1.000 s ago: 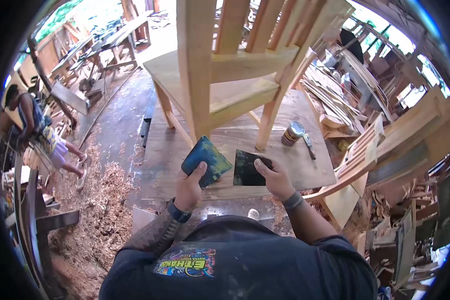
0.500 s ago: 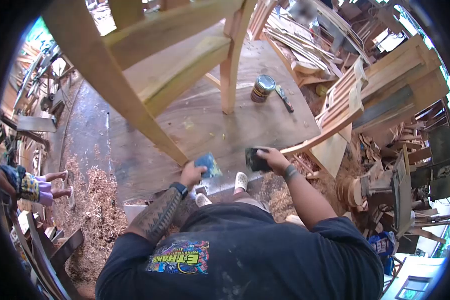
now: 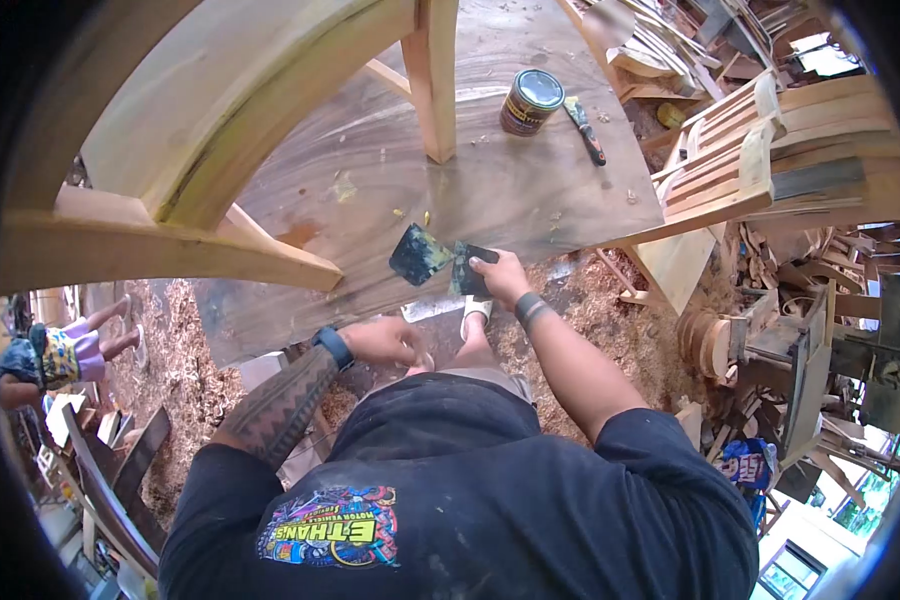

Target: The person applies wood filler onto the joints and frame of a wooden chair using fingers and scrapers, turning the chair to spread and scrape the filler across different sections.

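Note:
My right hand grips a dark flat putty spreader over the front edge of the wooden tabletop. A second dark spreader, smeared with yellowish putty, lies at the tabletop's front part, its corner close to or touching the first. Off the front edge, nearer my body, is my left hand, fingers loosely bent and nothing visible in them. An unpainted wooden chair rests on the tabletop at upper left, one leg end above my left hand. Behind stand a lidded can and a putty knife.
A slatted wooden chair back is at the right, with planks and offcuts beyond. Wood shavings cover the floor around me. Another person is at the far left. A blue bag lies at lower right.
My left hand has let go of its spreader and drawn back toward my body. My right hand has moved left and farther forward with its spreader. The view has shifted around the chair.

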Demonstrator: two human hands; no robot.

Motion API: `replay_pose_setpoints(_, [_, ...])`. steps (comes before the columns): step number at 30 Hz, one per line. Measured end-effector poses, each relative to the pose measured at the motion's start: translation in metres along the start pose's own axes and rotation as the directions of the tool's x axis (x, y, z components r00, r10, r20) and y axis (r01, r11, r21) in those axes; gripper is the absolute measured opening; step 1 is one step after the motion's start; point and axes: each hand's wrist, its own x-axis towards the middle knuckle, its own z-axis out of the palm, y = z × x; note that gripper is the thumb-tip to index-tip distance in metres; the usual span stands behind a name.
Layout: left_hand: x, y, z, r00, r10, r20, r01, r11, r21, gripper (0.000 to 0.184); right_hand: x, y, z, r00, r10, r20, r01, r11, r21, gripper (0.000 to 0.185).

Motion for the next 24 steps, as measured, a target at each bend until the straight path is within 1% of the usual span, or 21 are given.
replay_pose_setpoints(1, [-0.009, 0.013, 0.006, 0.994, 0.111, 0.019, -0.112, 0.993, 0.04, 0.03, 0.001, -0.004, 0.0, 1.0, -0.009, -0.01, 0.009, 0.999, -0.051, 0.024])
replay_pose_setpoints(3, [-0.02, 0.043, 0.02, 0.942, 0.33, 0.065, -0.335, 0.936, 0.108, 0.025, 0.009, -0.001, -0.001, 0.99, -0.136, -0.038, 0.12, 0.952, -0.283, 0.029])
replay_pose_setpoints(4, [-0.021, 0.051, 0.023, 0.967, 0.255, 0.027, -0.254, 0.938, 0.235, 0.023, 0.009, -0.003, 0.001, 0.979, -0.202, -0.036, 0.171, 0.901, -0.398, 0.031])
replay_pose_setpoints(5, [-0.021, 0.056, 0.025, 0.983, 0.184, -0.024, -0.164, 0.92, 0.356, 0.022, 0.009, -0.007, 0.003, 0.973, -0.225, -0.053, 0.178, 0.877, -0.446, 0.033])
replay_pose_setpoints(6, [-0.021, 0.059, 0.026, 0.99, 0.118, -0.082, -0.066, 0.881, 0.468, 0.02, 0.009, -0.011, 0.005, 0.967, -0.251, -0.035, 0.201, 0.844, -0.497, 0.033])
replay_pose_setpoints(7, [-0.013, 0.053, 0.019, 0.977, 0.134, -0.167, -0.022, 0.838, 0.546, 0.018, 0.009, -0.016, 0.007, 0.961, -0.277, -0.016, 0.224, 0.807, -0.547, 0.033])
replay_pose_setpoints(8, [-0.005, 0.04, 0.012, 0.937, 0.125, -0.327, 0.073, 0.844, 0.531, 0.02, 0.01, -0.02, 0.008, 0.953, -0.303, 0.003, 0.245, 0.765, -0.596, 0.033])
replay_pose_setpoints(9, [0.006, 0.022, 0.004, 0.871, 0.113, -0.477, 0.163, 0.85, 0.5, 0.023, 0.012, -0.023, 0.009, 0.954, -0.299, 0.017, 0.248, 0.76, -0.601, 0.033])
replay_pose_setpoints(11, [0.029, -0.023, -0.016, 0.758, 0.291, -0.583, 0.209, 0.738, 0.641, 0.031, 0.014, -0.027, 0.011, 0.958, -0.282, 0.044, 0.249, 0.75, -0.612, 0.033])
replay_pose_setpoints(14, [0.037, -0.03, -0.014, 0.718, 0.159, -0.677, 0.445, 0.643, 0.623, 0.049, 0.017, -0.04, 0.013, 0.993, -0.088, 0.083, 0.117, 0.861, -0.495, 0.034])
replay_pose_setpoints(15, [0.037, -0.031, -0.011, 0.785, 0.043, -0.618, 0.436, 0.67, 0.6, 0.066, 0.023, -0.039, 0.014, 0.99, -0.124, 0.07, 0.142, 0.895, -0.423, 0.034])
replay_pose_setpoints(17, [0.038, -0.039, -0.005, 0.783, 0.07, -0.618, 0.432, 0.653, 0.622, 0.069, 0.038, -0.037, 0.015, 0.981, -0.19, 0.031, 0.191, 0.944, -0.269, 0.034])
replay_pose_setpoints(19, [0.038, -0.041, -0.002, 0.784, 0.072, -0.617, 0.428, 0.655, 0.622, 0.07, 0.057, -0.052, 0.008, 0.942, -0.323, 0.095, 0.321, 0.778, -0.541, 0.03])
replay_pose_setpoints(20, [0.037, -0.037, -0.003, 0.784, 0.062, -0.618, 0.427, 0.668, 0.61, 0.069, 0.065, -0.067, 0.008, 0.914, -0.378, 0.144, 0.375, 0.658, -0.653, 0.029])
replay_pose_setpoints(21, [0.037, -0.035, -0.004, 0.783, 0.05, -0.62, 0.429, 0.679, 0.596, 0.068, 0.068, -0.085, 0.014, 0.894, -0.4, 0.203, 0.399, 0.503, -0.767, 0.028])
replay_pose_setpoints(23, [0.044, -0.044, -0.003, 0.772, 0.047, -0.634, 0.466, 0.638, 0.614, 0.077, 0.071, -0.121, 0.031, 0.851, -0.407, 0.333, 0.418, 0.139, -0.898, 0.029])
replay_pose_setpoints(24, [0.047, -0.047, -0.001, 0.768, 0.047, -0.639, 0.482, 0.615, 0.624, 0.082, 0.073, -0.131, 0.038, 0.823, -0.397, 0.406, 0.464, 0.059, -0.884, 0.029])
